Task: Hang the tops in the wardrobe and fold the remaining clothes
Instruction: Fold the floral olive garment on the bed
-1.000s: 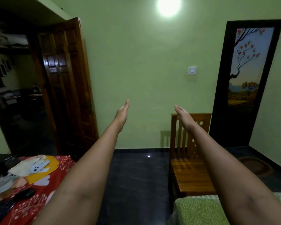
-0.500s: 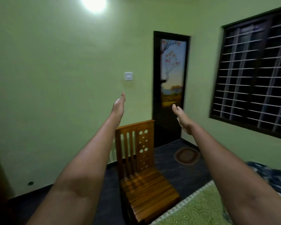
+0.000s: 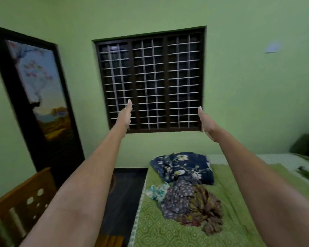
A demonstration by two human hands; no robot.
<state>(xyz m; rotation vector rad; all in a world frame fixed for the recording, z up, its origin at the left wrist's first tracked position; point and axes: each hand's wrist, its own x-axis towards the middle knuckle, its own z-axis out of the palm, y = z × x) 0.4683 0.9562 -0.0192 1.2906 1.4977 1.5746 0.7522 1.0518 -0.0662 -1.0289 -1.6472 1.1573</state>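
A heap of crumpled patterned clothes lies on the green bed, with a small teal and white garment at its left side. A dark blue floral fabric is bunched behind the heap, nearer the wall. Both my arms stretch forward at chest height over the bed. My left hand and my right hand are held up with straight fingers, palms facing each other, holding nothing. They are well above the clothes. No wardrobe is in view.
A barred dark window fills the green wall ahead. A dark door with a painted tree scene stands at the left. A wooden chair back sits at the lower left beside a strip of dark floor.
The view has swung right, from the open wooden door and chair to the window and bed. The clothes heap has come into sight. My hands stay raised and empty.
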